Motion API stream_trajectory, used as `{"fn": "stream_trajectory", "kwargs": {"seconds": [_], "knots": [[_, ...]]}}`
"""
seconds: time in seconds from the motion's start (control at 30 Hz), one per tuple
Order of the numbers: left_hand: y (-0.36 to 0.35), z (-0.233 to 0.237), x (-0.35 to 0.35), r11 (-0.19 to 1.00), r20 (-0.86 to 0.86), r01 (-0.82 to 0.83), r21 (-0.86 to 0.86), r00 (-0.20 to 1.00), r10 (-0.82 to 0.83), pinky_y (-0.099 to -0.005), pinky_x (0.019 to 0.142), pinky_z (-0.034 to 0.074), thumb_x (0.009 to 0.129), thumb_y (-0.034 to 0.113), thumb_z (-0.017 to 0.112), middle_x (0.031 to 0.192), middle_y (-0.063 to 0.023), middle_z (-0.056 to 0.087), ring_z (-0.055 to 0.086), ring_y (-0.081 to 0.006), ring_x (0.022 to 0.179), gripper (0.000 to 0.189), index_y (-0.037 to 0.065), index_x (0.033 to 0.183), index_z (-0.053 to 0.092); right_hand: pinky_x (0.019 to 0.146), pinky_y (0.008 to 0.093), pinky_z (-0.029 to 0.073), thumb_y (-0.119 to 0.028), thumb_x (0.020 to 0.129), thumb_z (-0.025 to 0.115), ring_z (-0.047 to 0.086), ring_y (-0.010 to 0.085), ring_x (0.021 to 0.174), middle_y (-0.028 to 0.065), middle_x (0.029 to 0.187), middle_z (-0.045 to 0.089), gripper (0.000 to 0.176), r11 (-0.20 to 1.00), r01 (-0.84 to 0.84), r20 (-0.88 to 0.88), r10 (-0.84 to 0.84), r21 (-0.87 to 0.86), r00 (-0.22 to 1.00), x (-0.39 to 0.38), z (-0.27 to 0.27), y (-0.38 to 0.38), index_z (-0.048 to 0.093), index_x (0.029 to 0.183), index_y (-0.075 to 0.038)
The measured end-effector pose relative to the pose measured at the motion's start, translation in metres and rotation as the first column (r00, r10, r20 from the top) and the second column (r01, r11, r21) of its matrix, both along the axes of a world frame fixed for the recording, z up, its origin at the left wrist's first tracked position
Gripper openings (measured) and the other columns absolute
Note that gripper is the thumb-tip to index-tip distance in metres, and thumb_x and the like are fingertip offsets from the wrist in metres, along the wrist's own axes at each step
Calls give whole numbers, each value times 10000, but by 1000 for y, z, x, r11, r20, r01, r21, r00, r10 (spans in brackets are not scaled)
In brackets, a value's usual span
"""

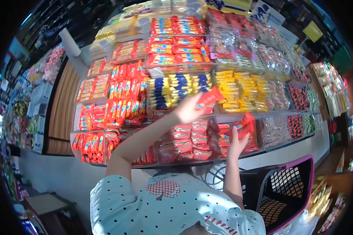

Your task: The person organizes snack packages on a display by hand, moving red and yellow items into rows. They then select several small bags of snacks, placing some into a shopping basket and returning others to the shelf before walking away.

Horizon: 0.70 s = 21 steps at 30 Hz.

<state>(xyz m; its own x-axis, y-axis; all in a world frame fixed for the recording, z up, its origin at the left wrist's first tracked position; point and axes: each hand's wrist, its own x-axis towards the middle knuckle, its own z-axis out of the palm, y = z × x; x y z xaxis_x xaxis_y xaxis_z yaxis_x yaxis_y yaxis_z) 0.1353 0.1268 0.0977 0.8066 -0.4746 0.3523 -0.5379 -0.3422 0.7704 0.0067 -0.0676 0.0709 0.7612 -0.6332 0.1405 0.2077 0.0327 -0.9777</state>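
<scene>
My left hand [189, 109] is closed on a red packet [210, 98], raised over the middle of the tiered display, in front of the dark blue and cream packets [180, 88]. Lower and to the right, my right hand [238, 141] grips another red packet [246, 122] above the front row. Yellow packets [239, 88] lie just behind, between and above the two hands. Red-and-green packets [190, 137] fill the front compartments below my left hand.
A black basket with a purple rim [310, 172] stands at the lower right, beside my right forearm. Clear dividers and a front ledge [172, 163] edge the display. Brown slatted panelling [62, 105] is on the left, and another goods stand [331, 86] is on the right.
</scene>
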Motion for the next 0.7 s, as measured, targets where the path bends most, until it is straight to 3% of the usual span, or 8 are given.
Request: {"fn": "stream_trajectory", "kwargs": {"seconds": [0.07,0.17,0.3,0.4,0.43,0.47,0.6,0.7], "knots": [[39,26,9,983,39,-163,88,986,160,-358,850,467,832,221,644,1063,-171,614,607,-278,997,491,-27,1216,464,868,288,433,-101,848,649,544,142,965,81,1089,553,431,990,-77,26,80,-121,996,25,7,11,451,1216,4],[90,36,49,986,-112,-144,83,982,153,-396,789,476,797,188,644,1042,-217,607,607,-334,954,495,41,1236,468,889,317,430,-110,830,658,542,174,1009,114,1108,559,449,907,-187,12,206,-377,978,69,40,31,457,1215,4],[117,71,74,936,-59,-302,180,947,317,-400,873,437,805,183,631,1109,-201,581,555,-331,1055,510,36,1252,434,915,381,419,-24,779,602,535,358,1080,188,1175,544,474,634,-224,-2,332,-740,943,140,62,48,457,1231,-31],[135,76,113,920,103,-291,264,956,273,-397,924,418,791,141,623,1161,-203,546,512,-342,1118,523,36,1259,412,856,425,426,-38,724,645,547,340,1010,163,1074,565,545,337,-135,-1,369,-932,930,196,66,56,458,1236,-56],[138,74,125,891,230,-303,337,945,234,-403,927,414,779,117,616,1164,-203,537,507,-345,1120,514,32,1247,420,856,425,426,-38,724,645,547,340,1010,163,1074,565,545,333,-131,2,369,-934,929,212,67,59,458,1236,-56],[140,72,137,855,350,-324,405,919,182,-410,929,411,768,92,609,1167,-202,528,501,-348,1121,506,27,1236,429,831,425,424,-51,721,647,562,315,971,146,1031,566,536,203,-70,6,351,-977,936,226,69,62,469,1226,-71],[139,59,170,728,422,-355,587,901,99,-435,891,416,746,101,635,1067,-183,527,518,-348,1044,509,36,1214,445,787,418,417,-87,736,629,596,255,881,103,940,566,482,-108,-36,-68,313,-994,947,278,62,68,494,1198,-106],[138,51,182,655,377,-330,680,923,73,-430,930,388,761,190,678,1117,-175,509,483,-319,1105,595,31,1269,412,769,425,419,-93,758,603,608,242,837,82,910,569,427,-184,-4,-65,326,-983,943,302,54,69,502,1172,-109]]}}
